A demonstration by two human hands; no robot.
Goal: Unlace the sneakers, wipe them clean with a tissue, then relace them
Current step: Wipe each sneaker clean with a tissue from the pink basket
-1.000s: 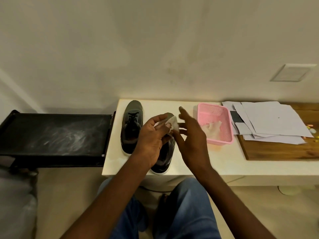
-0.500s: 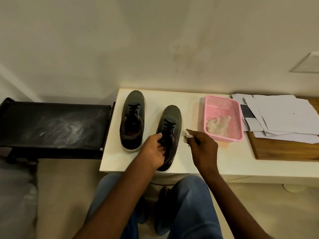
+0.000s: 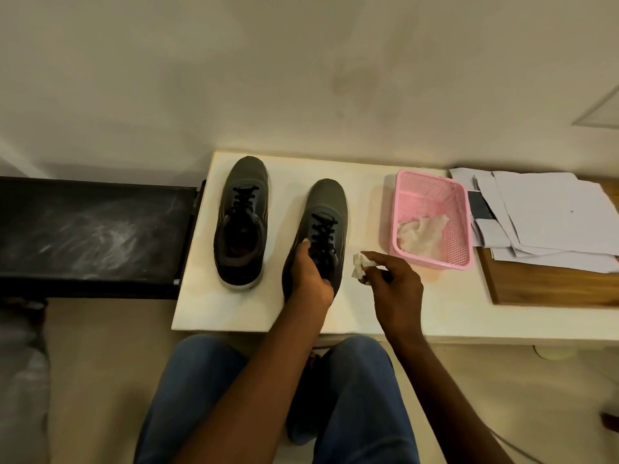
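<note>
Two dark grey sneakers with black laces stand toes-away on the white table (image 3: 351, 316). The left sneaker (image 3: 243, 209) stands alone, laced. My left hand (image 3: 310, 279) grips the heel end of the right sneaker (image 3: 326, 209), fingers curled over its collar by the laces. Just right of that shoe, my right hand (image 3: 397, 289) pinches a small crumpled white tissue (image 3: 360, 264) above the tabletop, close to the shoe's side but apart from it.
A pink mesh basket (image 3: 432, 182) holding crumpled tissue sits right of the shoes. Loose white papers (image 3: 549, 216) lie on a wooden board (image 3: 552, 289) at far right. A black bench (image 3: 90, 236) adjoins the table's left. My knees are below the front edge.
The right sneaker went from held up in both hands to standing on the table. My left hand now holds its heel; my right hand took the tissue and moved right of the shoe.
</note>
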